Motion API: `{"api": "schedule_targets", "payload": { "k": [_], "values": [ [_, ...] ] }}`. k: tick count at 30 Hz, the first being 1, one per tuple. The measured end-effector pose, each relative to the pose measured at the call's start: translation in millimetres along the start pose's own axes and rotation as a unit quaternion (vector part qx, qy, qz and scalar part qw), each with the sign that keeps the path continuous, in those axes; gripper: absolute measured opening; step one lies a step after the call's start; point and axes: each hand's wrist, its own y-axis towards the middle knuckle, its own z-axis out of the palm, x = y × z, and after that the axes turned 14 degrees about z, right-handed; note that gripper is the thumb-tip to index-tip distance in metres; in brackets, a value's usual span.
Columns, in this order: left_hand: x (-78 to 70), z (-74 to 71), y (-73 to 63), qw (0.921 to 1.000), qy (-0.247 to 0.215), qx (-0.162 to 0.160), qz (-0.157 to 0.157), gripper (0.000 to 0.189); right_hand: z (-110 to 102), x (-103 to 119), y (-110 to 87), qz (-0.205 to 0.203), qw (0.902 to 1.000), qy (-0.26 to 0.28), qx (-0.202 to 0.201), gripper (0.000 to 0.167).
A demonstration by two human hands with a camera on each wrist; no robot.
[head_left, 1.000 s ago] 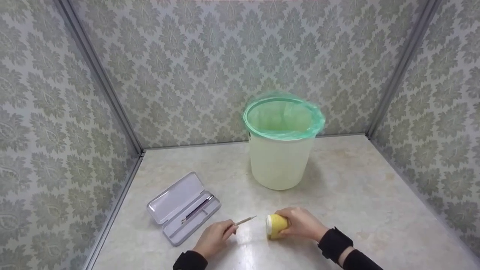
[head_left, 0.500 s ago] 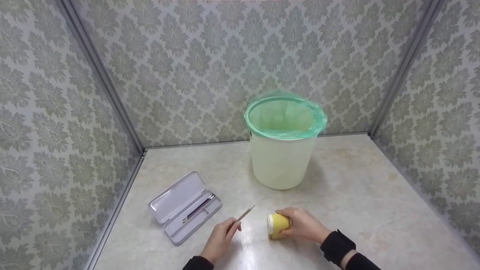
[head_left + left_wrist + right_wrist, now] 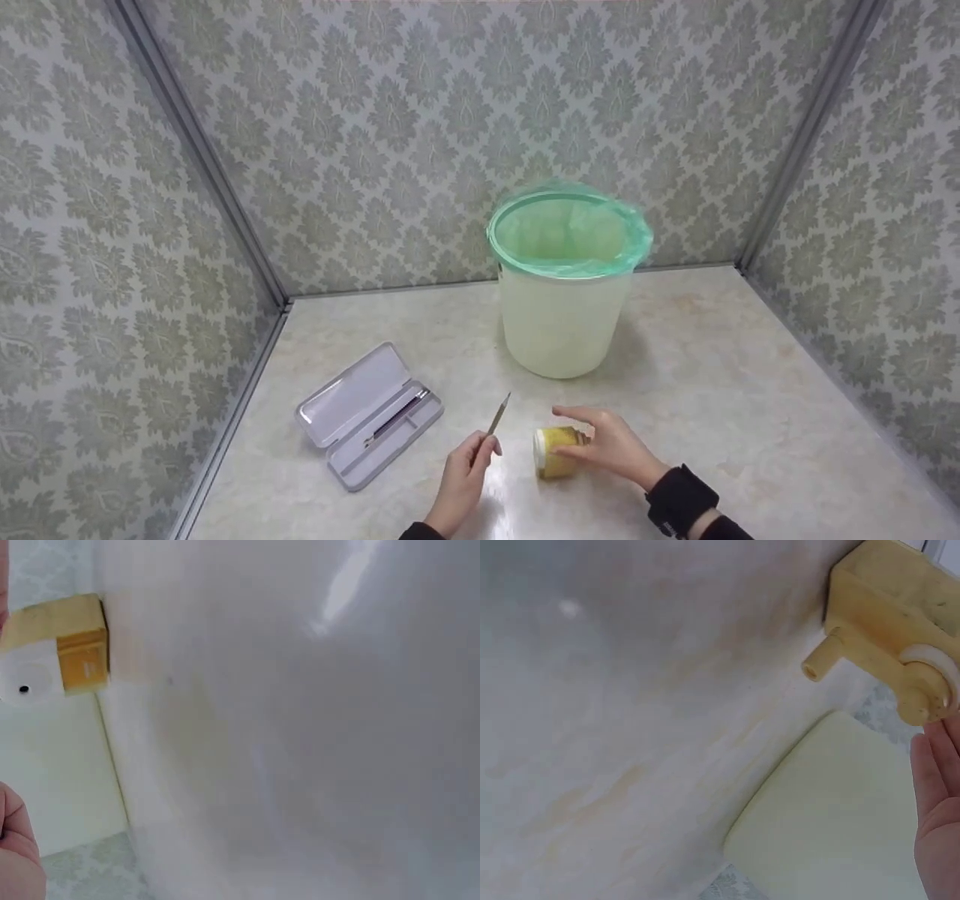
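Note:
My left hand (image 3: 463, 476) pinches a pencil (image 3: 499, 414) near its lower end, with the point tilted up and away. To its right, a yellow pencil sharpener (image 3: 553, 463) stands on the table. The left wrist view shows its white front (image 3: 34, 675) with a small dark hole. My right hand (image 3: 619, 450) has its fingers spread at the back of the sharpener, thumb low and index finger above. Whether they touch it, I cannot tell. A crank handle (image 3: 823, 656) sticks out of the sharpener's back in the right wrist view. The pencil is hidden from both wrist views.
An open pencil case (image 3: 352, 469) with a few pencils (image 3: 397, 416) inside lies at the left. Behind the hands stands a pale bin (image 3: 562, 322) with a green liner (image 3: 630, 240) over its rim. Patterned walls (image 3: 412, 150) enclose the table.
My left hand has moved right and turned, so the pencil swung from pointing right to pointing upward. My right hand's fingers have loosened from the sharpener and spread apart.

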Motion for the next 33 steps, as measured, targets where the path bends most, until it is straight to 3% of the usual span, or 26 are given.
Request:
{"api": "schedule_targets", "payload": {
  "k": [4,10,14,19,25,33],
  "values": [
    [-4.5,6.6,-0.1,0.9997,-0.015,-0.008,-0.014,0.027,5.6,19.6,-1.7,0.034,0.9926,0.102,-0.056,0.042],
    [-10.9,14.5,0.3,0.9988,-0.042,-0.012,-0.022,0.027,17.6,51.7,-1.9,0.116,0.9514,0.282,-0.046,0.036],
    [-13.7,18.3,0.3,0.9986,-0.048,-0.009,-0.022,0.028,24.3,68.6,-0.9,0.163,0.929,0.331,-0.03,0.038],
    [-16.5,21.9,0.9,0.9988,-0.045,-0.001,-0.018,0.03,30.5,79.8,2.6,0.196,0.9144,0.352,-0.042,0.038],
    [-19.9,22.6,2.4,0.9979,-0.057,0.007,-0.032,0.03,34.6,83.9,5.7,0.211,0.9105,0.352,-0.048,0.037],
    [-19.0,20.0,-0.1,0.9972,-0.069,0.023,-0.018,0.028,32.1,85.6,5.8,0.195,0.9177,0.343,-0.045,0.031]
  ]
}}
